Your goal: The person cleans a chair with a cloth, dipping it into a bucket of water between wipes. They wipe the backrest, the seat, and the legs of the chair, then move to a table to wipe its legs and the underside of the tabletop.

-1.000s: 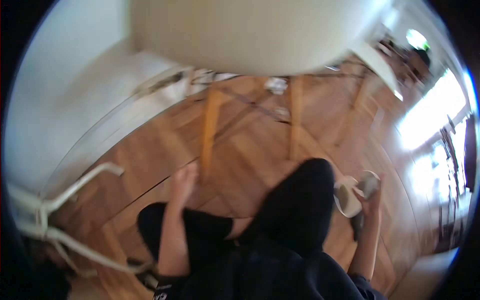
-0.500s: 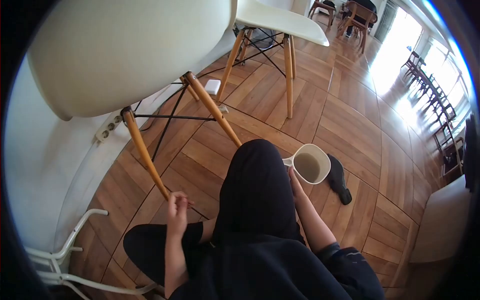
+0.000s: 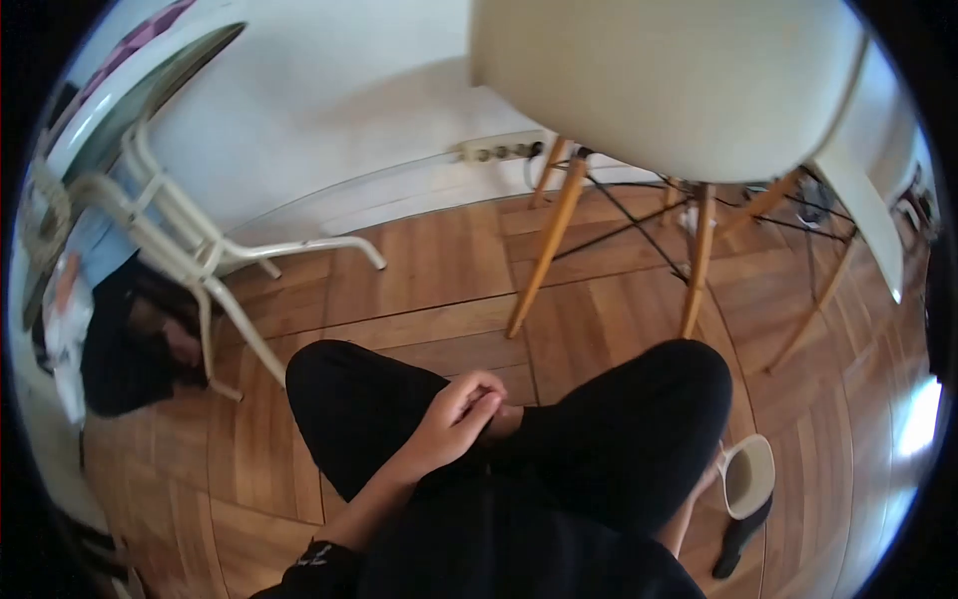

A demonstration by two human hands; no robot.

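Observation:
A cream mug [image 3: 753, 477] is at the lower right, beside my right knee. My right hand [image 3: 705, 483] is closed at its handle, and my knee hides most of the fingers. Under and below the mug, a dark shoe or slipper [image 3: 740, 544] lies on the floor. My left hand [image 3: 459, 414] rests between my crossed legs in black trousers, near my bare ankle [image 3: 506, 420]. Its fingers are loosely curled with the thumb against them, and nothing shows in them.
A cream chair [image 3: 659, 90] with wooden legs stands ahead, with another chair [image 3: 866, 205] behind it. A power strip [image 3: 502, 148] runs along the wall. White metal legs [image 3: 299, 250] stand at left, near a person in dark clothes [image 3: 120, 349].
My view has turned left, so the chair and mug appear farther right and the left-hand person shows. My left hand has come from beside the chair leg to between my legs.

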